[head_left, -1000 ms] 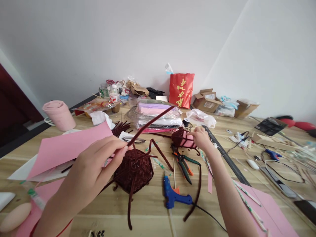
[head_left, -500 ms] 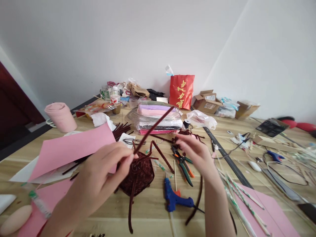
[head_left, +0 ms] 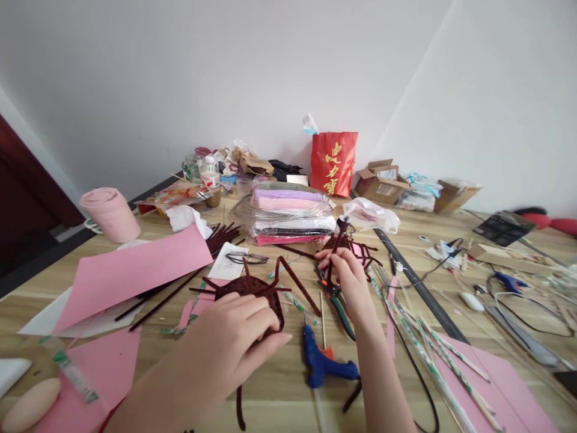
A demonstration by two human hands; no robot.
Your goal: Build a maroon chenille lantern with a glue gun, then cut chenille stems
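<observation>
The left hand point(head_left: 234, 337) presses the dark maroon woven pipe-cleaner basket point(head_left: 252, 294) onto the wooden counter point(head_left: 279, 391), its grip closed over the rim, while the right hand point(head_left: 347, 279) pinches a maroon pipe-cleaner strand point(head_left: 336, 243), seemingly mid-weave.

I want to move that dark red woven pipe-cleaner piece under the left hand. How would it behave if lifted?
The woven piece looks light, being fuzzy stems. Its loose ends stick out bent, so they would likely flop and snag nearby clutter such as the glue gun. The left hand covers its body, which probably gives slightly when squeezed.
</observation>
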